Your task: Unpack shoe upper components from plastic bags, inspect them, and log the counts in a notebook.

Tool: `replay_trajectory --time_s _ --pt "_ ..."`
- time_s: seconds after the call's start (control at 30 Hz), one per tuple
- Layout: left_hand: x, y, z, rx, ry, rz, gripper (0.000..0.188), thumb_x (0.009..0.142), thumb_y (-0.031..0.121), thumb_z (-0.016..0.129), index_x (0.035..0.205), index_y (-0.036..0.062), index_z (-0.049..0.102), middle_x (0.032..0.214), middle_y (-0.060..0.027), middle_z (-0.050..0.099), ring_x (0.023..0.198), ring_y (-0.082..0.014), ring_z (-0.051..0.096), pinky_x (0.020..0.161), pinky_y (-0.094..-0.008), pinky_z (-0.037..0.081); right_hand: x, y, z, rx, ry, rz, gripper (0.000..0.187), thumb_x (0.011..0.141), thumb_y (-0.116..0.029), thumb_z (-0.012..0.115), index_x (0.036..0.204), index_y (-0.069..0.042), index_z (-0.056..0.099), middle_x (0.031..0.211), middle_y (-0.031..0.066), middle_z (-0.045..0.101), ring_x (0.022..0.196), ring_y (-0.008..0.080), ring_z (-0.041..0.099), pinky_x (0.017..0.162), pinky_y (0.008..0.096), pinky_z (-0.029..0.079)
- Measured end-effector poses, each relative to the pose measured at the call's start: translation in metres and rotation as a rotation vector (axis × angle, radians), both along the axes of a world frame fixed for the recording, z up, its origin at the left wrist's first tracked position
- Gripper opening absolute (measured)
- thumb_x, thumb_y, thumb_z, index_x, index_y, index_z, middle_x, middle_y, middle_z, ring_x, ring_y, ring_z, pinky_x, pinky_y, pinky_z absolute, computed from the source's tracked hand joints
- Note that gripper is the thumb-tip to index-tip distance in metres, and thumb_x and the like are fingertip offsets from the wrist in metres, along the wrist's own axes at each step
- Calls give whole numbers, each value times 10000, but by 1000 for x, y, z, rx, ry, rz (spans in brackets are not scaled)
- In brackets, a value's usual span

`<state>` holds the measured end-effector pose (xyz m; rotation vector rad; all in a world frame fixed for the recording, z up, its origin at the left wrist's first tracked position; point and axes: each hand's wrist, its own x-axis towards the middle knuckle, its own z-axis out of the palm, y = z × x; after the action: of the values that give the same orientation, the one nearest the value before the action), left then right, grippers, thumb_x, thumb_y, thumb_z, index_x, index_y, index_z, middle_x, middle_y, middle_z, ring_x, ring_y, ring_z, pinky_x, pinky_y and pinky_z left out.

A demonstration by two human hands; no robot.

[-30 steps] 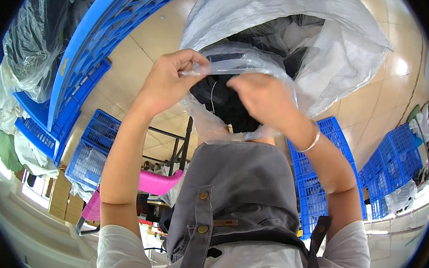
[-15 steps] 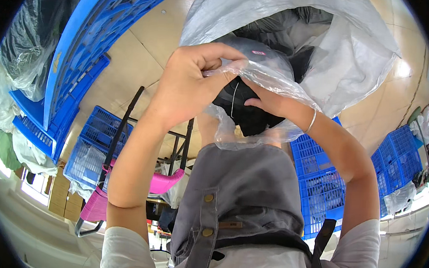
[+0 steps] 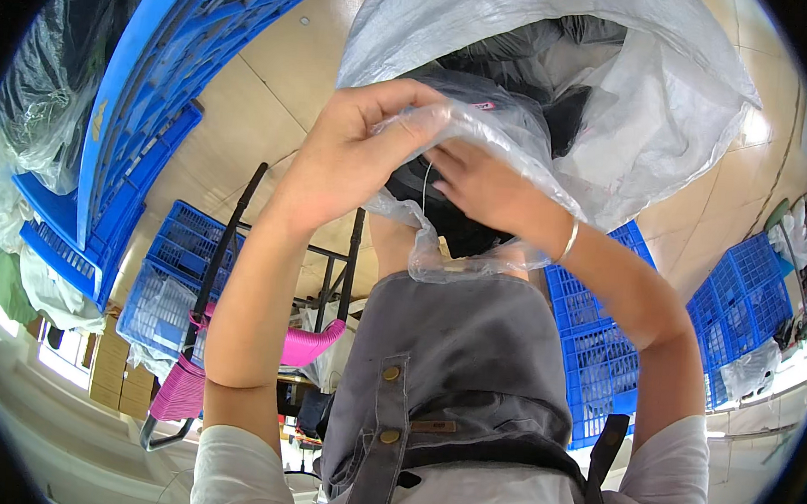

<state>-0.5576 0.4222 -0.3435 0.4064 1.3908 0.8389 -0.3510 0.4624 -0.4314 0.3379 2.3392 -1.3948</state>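
My left hand (image 3: 359,152) pinches the rim of a clear plastic bag (image 3: 435,265) between thumb and fingers, lifting that edge. Inside the bag's mouth is my right hand (image 3: 490,191), its fingers stretched toward the left and partly seen through the film. They lie over black folded goods (image 3: 465,235), probably cloth, with a thin white string (image 3: 426,187) beside the fingertips. Just beyond, a big whitish woven sack (image 3: 657,110) stands open, holding more dark goods in clear plastic (image 3: 499,55). One of these packs carries a small pink label (image 3: 483,105).
Tall blue plastic crates (image 3: 146,79) stand at the left, with bagged dark goods (image 3: 48,92) beyond them. A black-framed trolley with pink-wrapped handles (image 3: 178,391) is near my left arm. More blue crates (image 3: 591,356) sit at the right, on a tiled floor (image 3: 265,105).
My right hand has moved left and slightly up within the bag, toward my left hand. My left hand has shifted slightly left and keeps hold of the bag's rim.
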Motion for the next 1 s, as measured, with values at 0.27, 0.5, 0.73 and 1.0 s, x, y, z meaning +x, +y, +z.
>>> replay_trajectory --time_s 0.27,0.5,0.73,1.0 --pt "8 10 0 -72 -22 119 300 906 270 497 939 13 648 530 98 298 498 -8 244 451 -202 167 -66 -62 -19 -338 226 -630 269 829 -179 483 1033 -35 581 1118 156 552 1073 323 493 908 415 386" --pt "1 12 -8 -6 115 71 327 918 286 488 943 3 648 514 108 274 480 -6 230 447 -203 164 -76 -70 -58 -286 -28 -730 247 842 -181 466 1002 -40 590 1092 149 566 1042 308 516 881 410 406" --pt "19 8 -5 35 132 119 291 897 277 532 935 13 648 593 51 471 523 -29 388 482 -196 315 -92 -78 -82 -79 -49 -650 248 857 -193 458 1011 -53 594 1061 99 595 1031 238 542 861 383 423" --pt "133 -36 71 395 344 -142 299 766 122 555 1039 -1 548 568 -93 554 454 -228 552 452 -335 448 -25 -63 -3 505 23 -286 372 731 -119 624 1090 -33 578 926 57 523 852 217 472 743 342 339"
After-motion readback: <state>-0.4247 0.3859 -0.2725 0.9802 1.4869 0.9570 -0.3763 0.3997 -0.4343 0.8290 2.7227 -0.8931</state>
